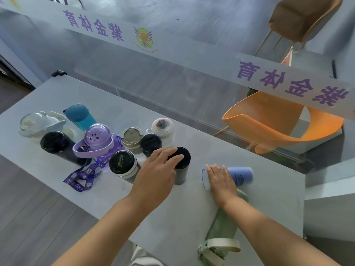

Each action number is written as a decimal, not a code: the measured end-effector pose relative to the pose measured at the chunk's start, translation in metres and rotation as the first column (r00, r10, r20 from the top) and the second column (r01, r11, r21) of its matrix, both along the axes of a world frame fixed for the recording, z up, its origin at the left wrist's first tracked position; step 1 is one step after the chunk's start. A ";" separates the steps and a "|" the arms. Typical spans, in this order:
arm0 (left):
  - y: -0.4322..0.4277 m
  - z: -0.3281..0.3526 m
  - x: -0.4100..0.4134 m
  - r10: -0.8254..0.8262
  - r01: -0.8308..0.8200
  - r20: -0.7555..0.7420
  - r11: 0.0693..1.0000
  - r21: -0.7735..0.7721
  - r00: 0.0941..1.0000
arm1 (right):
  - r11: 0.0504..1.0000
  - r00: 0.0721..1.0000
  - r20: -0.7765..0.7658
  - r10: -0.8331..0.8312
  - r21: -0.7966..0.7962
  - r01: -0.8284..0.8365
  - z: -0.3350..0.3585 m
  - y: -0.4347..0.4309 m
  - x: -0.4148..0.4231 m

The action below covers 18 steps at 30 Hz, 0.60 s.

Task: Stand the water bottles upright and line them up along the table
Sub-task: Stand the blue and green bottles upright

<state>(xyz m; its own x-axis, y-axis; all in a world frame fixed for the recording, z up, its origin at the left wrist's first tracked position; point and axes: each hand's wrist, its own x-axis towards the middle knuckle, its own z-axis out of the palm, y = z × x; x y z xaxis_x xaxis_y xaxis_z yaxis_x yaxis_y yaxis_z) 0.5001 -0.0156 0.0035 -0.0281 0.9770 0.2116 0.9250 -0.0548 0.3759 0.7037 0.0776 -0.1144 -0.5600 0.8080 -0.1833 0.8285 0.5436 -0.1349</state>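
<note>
Left hand (157, 169) rests with open fingers on the black lid of an upright grey steel bottle (180, 169) mid-surface. Right hand (221, 179) lies flat on a toppled periwinkle plastic bottle (240, 175) near the grey surface's (269, 198) right edge.

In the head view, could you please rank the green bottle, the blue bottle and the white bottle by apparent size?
1. green bottle, lying nearest the camera, which flatters it
2. blue bottle, lying on its side, partly under the right hand
3. white bottle, upright and farther off, so unsure
</note>
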 end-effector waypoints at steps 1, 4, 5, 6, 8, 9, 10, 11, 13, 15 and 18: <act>0.001 0.000 0.001 -0.001 0.001 0.000 1.000 -0.001 1.000 | 1.000 1.000 0.016 0.012 0.028 -0.013 -0.001 0.002 0.000; 0.004 0.000 0.004 0.005 -0.005 -0.001 1.000 -0.008 1.000 | 0.985 0.996 -0.077 0.053 0.166 -0.039 -0.004 0.010 0.003; 0.005 0.001 0.005 0.008 -0.008 0.000 1.000 -0.008 1.000 | 0.986 0.988 -0.146 0.057 0.165 -0.032 0.000 0.012 0.004; 0.006 0.001 0.006 0.009 -0.009 0.000 1.000 -0.007 1.000 | 0.984 0.974 -0.219 0.055 0.175 -0.016 0.003 0.014 0.004; 0.010 0.002 0.009 0.003 -0.003 -0.006 1.000 0.009 1.000 | 0.984 0.939 -0.343 0.012 0.174 0.051 0.014 0.017 0.006; 0.012 0.002 0.012 -0.005 0.005 -0.016 1.000 0.021 1.000 | 0.983 0.915 -0.403 -0.031 0.151 0.100 0.020 0.018 0.006; 0.014 0.001 0.016 -0.013 0.014 -0.029 0.999 0.033 0.999 | 0.982 0.883 -0.464 -0.073 0.123 0.146 0.025 0.019 0.005; 0.017 0.001 0.020 -0.021 0.024 -0.048 0.999 0.046 0.999 | 0.980 0.846 -0.521 -0.111 0.084 0.181 0.031 0.020 0.004; 0.023 -0.001 0.029 -0.044 0.052 -0.108 0.996 0.075 0.993 | 0.976 0.773 -0.610 -0.176 -0.003 0.220 0.037 0.020 0.004; 0.029 -0.005 0.037 -0.093 0.109 -0.165 0.990 0.089 0.982 | 0.969 0.712 -0.665 -0.227 -0.083 0.232 0.043 0.020 0.003; 0.038 -0.011 0.048 -0.187 0.204 -0.275 0.979 0.032 0.943 | 0.950 0.626 -0.717 -0.306 -0.181 0.256 0.047 0.015 0.005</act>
